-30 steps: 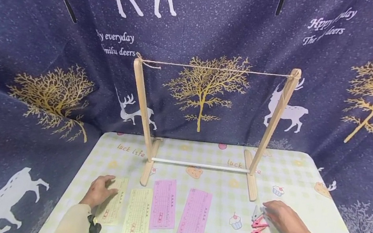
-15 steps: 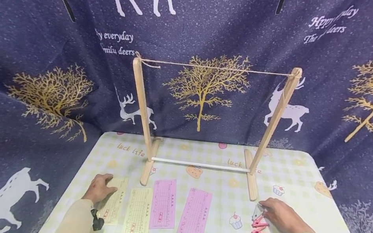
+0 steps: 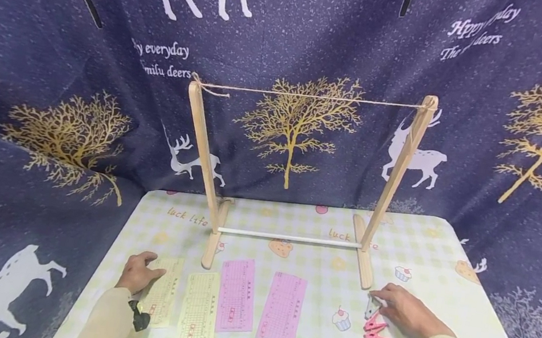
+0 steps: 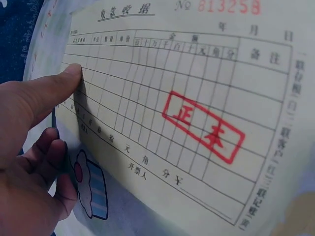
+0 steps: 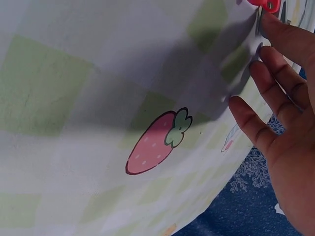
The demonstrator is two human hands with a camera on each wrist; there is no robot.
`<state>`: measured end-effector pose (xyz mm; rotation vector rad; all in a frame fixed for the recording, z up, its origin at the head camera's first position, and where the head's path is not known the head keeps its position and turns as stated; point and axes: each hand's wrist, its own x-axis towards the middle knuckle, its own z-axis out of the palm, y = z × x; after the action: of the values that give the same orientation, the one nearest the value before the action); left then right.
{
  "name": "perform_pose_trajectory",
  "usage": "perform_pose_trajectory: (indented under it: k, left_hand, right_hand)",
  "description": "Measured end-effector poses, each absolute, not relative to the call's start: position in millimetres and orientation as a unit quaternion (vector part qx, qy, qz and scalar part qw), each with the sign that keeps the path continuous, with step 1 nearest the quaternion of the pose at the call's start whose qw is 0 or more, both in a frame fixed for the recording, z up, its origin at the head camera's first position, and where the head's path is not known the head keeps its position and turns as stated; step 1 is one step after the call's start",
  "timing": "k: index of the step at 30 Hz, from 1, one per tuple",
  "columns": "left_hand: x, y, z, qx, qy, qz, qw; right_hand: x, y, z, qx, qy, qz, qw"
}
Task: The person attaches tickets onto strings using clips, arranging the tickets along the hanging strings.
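My left hand (image 3: 138, 273) lies at the left edge of a yellow receipt slip (image 3: 165, 293). In the left wrist view, its thumb (image 4: 73, 73) rests over the slip's printed side, and the other fingers lie loosely bent beside the paper's edge. My right hand (image 3: 407, 309) is on the table with its fingertips beside a grey clothespin (image 3: 372, 307); contact is hard to tell. Several pink clothespins (image 3: 379, 337) lie in a row just nearer to me. In the right wrist view, the right fingers are mostly straight and apart, close to a pinkish-red clothespin (image 5: 268, 5).
A second yellow slip (image 3: 200, 309) and two pink slips, one left (image 3: 237, 297) and one right (image 3: 282, 309), lie flat in between. Behind them stands a wooden frame (image 3: 400, 175) with a string (image 3: 307, 95) across its top and a white rod (image 3: 287, 238) low down.
The right hand has moved slightly left, towards the grey clothespin. The left hand has shifted a little on the slip's edge. The slips lie as before; the view has tilted slightly.
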<state>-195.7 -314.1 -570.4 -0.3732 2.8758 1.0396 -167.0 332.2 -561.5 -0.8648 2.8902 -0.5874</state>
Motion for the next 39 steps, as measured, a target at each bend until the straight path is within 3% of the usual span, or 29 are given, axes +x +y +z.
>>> perform_pose_trajectory:
  k: [12, 22, 32, 39]
  left_hand:
    - [-198, -320, -577, -0.159, 0.919, 0.358, 0.052]
    - [-200, -319, -575, -0.156, 0.924, 0.347, 0.048]
    - [-200, -319, -578, -0.137, 0.929, 0.341, 0.036]
    - [-201, -308, -570, -0.177, 0.929, 0.325, 0.024]
  right_hand:
    - [-164, 332, -569, -0.264, 0.945, -0.188, 0.040]
    - [-155, 327, -566, -0.232, 0.945, -0.230, -0.003]
    - [-152, 314, -558, -0.166, 0.913, -0.372, -0.016]
    - [-149, 310, -554, -0.155, 0.869, -0.470, 0.014]
